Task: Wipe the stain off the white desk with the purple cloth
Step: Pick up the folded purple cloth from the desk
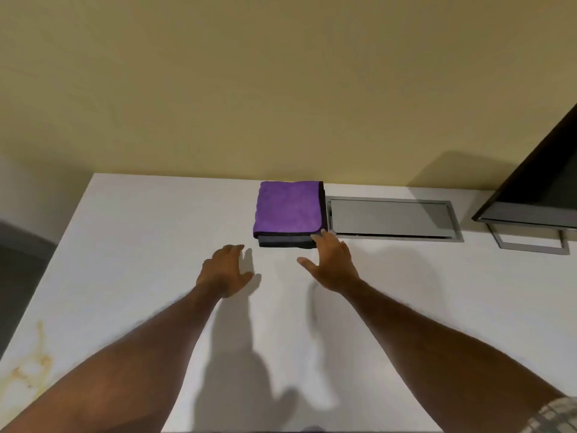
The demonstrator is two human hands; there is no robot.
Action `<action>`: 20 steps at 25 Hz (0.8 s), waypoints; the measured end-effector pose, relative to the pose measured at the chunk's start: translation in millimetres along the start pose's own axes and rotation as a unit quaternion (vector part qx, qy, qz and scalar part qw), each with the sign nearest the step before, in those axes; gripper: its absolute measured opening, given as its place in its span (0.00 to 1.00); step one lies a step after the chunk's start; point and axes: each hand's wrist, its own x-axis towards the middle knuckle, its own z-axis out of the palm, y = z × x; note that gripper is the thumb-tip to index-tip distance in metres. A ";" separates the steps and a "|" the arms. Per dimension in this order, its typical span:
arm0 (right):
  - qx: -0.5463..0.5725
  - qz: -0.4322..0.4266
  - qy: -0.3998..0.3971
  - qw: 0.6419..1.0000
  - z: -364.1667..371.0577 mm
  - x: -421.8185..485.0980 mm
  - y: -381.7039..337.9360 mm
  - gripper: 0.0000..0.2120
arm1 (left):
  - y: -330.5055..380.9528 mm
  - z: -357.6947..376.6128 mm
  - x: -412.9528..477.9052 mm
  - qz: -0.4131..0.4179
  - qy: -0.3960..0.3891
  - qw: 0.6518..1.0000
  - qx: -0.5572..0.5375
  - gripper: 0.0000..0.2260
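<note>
— Where is the cloth now?

— I see the purple cloth (288,207) folded on top of a small stack of grey cloths (285,241), at the far edge of the white counter (140,232), about 12 o'clock from my hands and close to the yellow wall (249,89).

— And your hands?

— My right hand (332,265) has a released grip, fingers spread; the fingertips (321,237) touch the near right corner of the stack. My left hand (223,270) is at 9 o'clock from the right one, also released, palm down, near the stack but apart from it. I cannot tell if it rests on the counter.

— The stain?

— A yellow-brown stain (32,360) is at the near left edge of the counter, about 8 o'clock, well apart from the cloth.

— Anything else?

— A grey cable hatch (393,218) lies just beside the stack at 3 o'clock, and a dark monitor (537,182) stands further right.
</note>
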 end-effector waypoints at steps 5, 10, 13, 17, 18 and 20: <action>0.064 0.041 0.001 0.997 -3.4 71.1 19.0 0.31 | 29.5 -1.0 63.3 -0.083 0.010 0.969 -0.231 0.26; 0.079 0.098 0.013 0.992 8.1 108.6 31.9 0.32 | 51.5 4.0 108.9 -0.104 0.012 0.947 -0.303 0.28; 0.114 0.125 0.022 0.985 12.9 129.3 39.4 0.35 | 53.5 7.8 135.2 -0.151 0.040 0.941 -0.299 0.34; 0.117 0.159 0.030 0.980 20.2 144.0 42.0 0.39 | 51.2 16.3 153.6 -0.194 0.051 0.909 -0.365 0.34; 0.117 0.165 0.032 0.979 20.2 145.3 41.1 0.39 | 50.8 17.7 156.8 -0.203 0.044 0.900 -0.384 0.33; 0.112 0.168 0.034 0.979 20.2 147.1 40.3 0.38 | 52.1 17.6 159.7 -0.209 0.027 0.888 -0.409 0.31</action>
